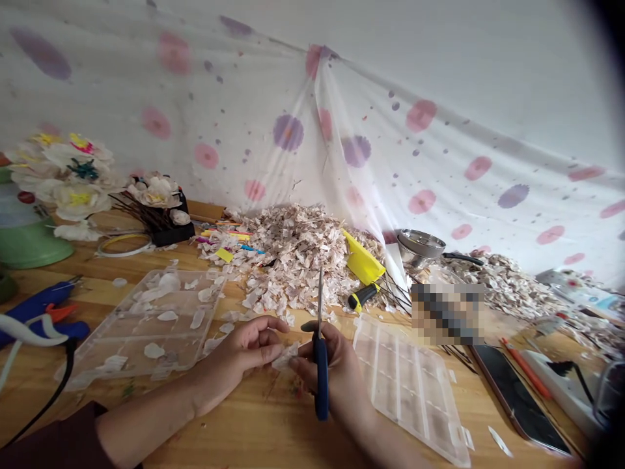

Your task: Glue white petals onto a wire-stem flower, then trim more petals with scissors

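My left hand [258, 344] is closed on the left side of a small pale petal piece [285, 357], pinched between thumb and fingers. On the other side, my right hand [332, 365] holds blue-handled scissors [321, 374], their blades pointing up and away from me. The right thumb and a fingertip also lie at the petal's right edge. Behind both hands rises a large heap of pale dried petals [297, 254].
A clear divided tray [141, 339] with loose petals lies left, another clear tray [410, 384] right. Farther right are a phone [517, 397] and a power strip [561, 391]. White flowers [78, 195], a blue glue gun [39, 309] and its cable sit left. A yellow-black cutter [364, 297] lies behind.
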Demonstrator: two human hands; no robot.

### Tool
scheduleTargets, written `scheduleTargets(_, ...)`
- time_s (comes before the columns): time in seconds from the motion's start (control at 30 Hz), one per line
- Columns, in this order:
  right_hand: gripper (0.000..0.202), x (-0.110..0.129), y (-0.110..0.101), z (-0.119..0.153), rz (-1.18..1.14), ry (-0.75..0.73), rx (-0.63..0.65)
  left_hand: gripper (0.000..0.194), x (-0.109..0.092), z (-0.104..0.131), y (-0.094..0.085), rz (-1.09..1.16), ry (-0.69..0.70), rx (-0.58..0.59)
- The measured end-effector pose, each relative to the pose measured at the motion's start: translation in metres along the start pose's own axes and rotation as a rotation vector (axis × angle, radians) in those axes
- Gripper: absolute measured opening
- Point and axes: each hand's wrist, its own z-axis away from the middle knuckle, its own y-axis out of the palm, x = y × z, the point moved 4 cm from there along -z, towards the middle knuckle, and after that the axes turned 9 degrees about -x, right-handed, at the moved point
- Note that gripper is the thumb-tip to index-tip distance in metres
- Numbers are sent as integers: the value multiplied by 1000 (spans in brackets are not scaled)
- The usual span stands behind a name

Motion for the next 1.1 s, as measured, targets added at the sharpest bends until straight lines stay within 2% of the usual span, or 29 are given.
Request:
scheduleTargets(0.17,56,-2,0,-2,-53,83,1,30,2,-3,-3,62,-13,-29)
scheduleTargets(0.33,59,-2,-1,-3,-58,87,-5,31,4,-5,-7,42,8,-71)
scheduleTargets(0.53,58,-1,-4,-5,-69,61,-45,27,-1,-7,-12,-59,95,-140)
scheduleTargets(0.8,51,8,-10,-4,-121,3,-165,25,-23,-8,-23,-194,225,-413)
scheduleTargets(0.93,51,5,-10,-5,-152,0,-155,35,-28,-5,-18,-287,302,-338)
scheduleTargets(1.1,47,-4,-5,-4,-136,8,-66,34,-5,-3,0,-192,137,-86)
